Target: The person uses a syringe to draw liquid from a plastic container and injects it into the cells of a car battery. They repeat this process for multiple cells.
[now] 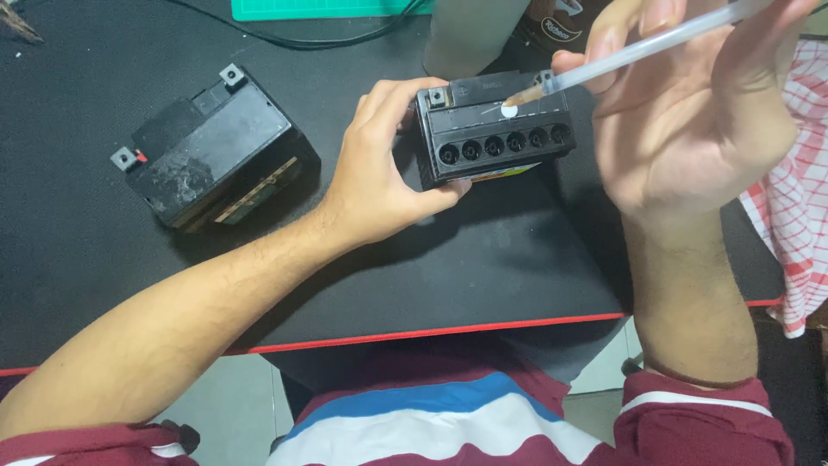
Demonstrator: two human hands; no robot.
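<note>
My left hand (379, 168) grips the left end of a small black battery (492, 129) on the black table, tilting it so its row of several round cell holes faces me. My right hand (690, 112) holds a clear plastic syringe (638, 47) at a slant. The syringe's tip rests near a small white spot on the battery's top face, just above the holes.
A second, dustier black battery (216, 151) lies to the left on the table (517, 267), whose front edge has a red trim. A red-checked cloth (798, 198) hangs at the right. A green mat (319, 9), a black cable and a grey container (470, 34) sit at the back.
</note>
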